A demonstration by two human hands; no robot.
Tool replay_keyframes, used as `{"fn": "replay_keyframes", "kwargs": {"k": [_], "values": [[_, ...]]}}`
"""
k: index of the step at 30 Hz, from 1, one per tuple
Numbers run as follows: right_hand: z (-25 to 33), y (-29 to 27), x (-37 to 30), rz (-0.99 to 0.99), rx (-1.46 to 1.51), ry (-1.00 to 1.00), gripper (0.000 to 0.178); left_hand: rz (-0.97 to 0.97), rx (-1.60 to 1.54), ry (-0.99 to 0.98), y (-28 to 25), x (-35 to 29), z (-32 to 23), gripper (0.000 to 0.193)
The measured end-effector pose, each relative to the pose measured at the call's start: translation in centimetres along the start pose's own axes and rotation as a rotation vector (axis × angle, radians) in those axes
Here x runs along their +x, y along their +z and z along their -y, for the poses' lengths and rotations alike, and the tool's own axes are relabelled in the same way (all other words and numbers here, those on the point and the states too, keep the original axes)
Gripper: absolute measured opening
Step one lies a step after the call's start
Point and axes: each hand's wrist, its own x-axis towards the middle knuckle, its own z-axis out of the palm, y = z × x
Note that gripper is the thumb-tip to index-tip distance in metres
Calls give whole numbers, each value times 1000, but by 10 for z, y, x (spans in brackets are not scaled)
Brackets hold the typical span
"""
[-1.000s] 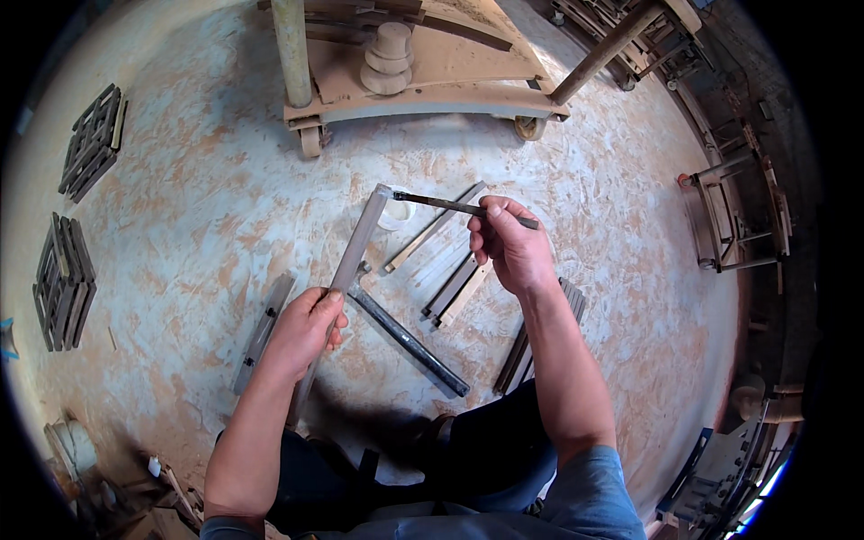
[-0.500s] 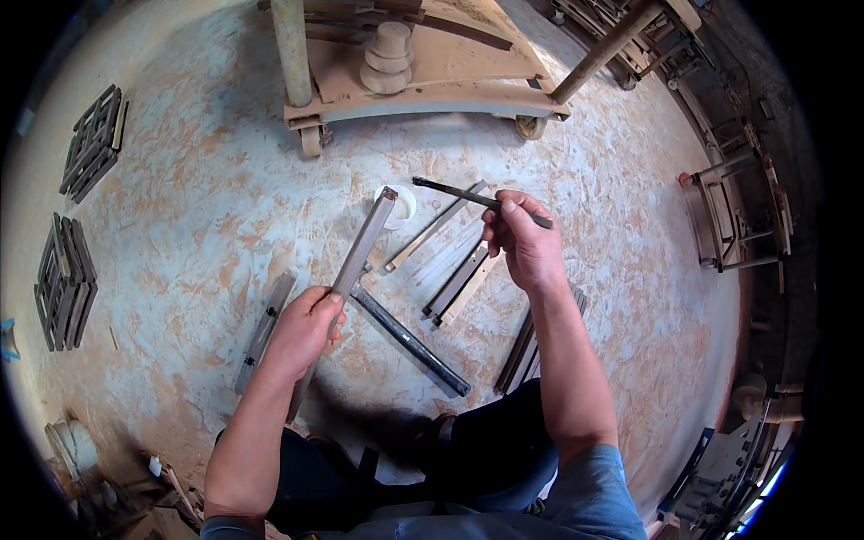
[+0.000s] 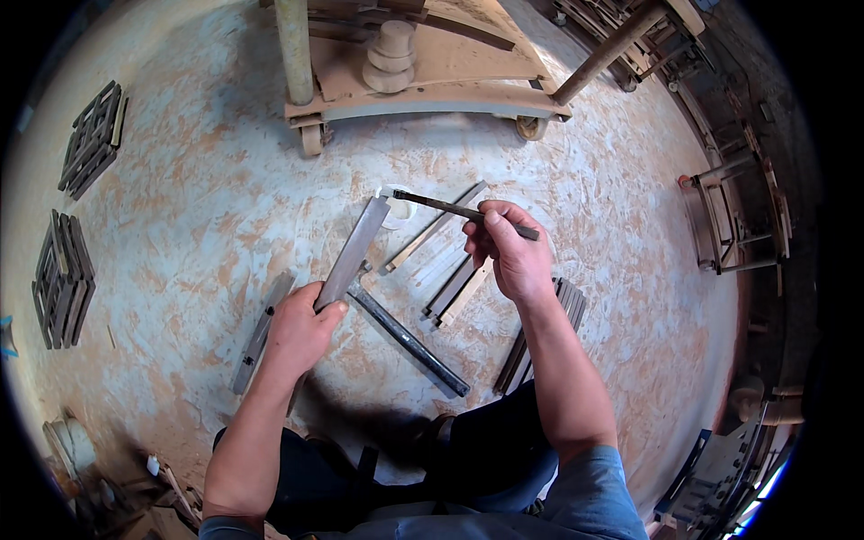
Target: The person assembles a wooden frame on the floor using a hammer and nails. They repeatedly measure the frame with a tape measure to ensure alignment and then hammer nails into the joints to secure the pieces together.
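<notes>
In the head view, the fingers of the left hand [image 3: 304,328] clamp a grey-brown wood strip [image 3: 358,247], its narrowed end ahead of them; those of the right hand [image 3: 511,249] pinch a dark brush [image 3: 445,207], tip out to their left, at that end; a white tub [image 3: 409,219] sits beyond the left fingers. The step seems to be brushing the end; another stroke would call for a steady left grip.

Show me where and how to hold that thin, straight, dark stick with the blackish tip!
Probably pinch the thin, straight, dark stick near its right end, coming from the right: it's slim, and its blackish tip points left, beside the straight grey-brown wooden bar's upper end. The right hand pinches there.
</notes>
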Motion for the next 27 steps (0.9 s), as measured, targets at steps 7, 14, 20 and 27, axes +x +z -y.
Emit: {"fn": "replay_keyframes", "kwargs": {"k": [7,14,20,27], "values": [[0,-3,2,-53,-9,-17,24,-16,-46,-43,-2,-4,1,37],[0,8,-5,22,-65,-41,23,-177,234,-12,1,-10,-11,44],[2,10,-7,8,-235,-56,24,-276,342,123,4,-10,-2,39],[10,7,-13,-47,-194,-117,19,-286,407,152,7,-10,0,44]]}}
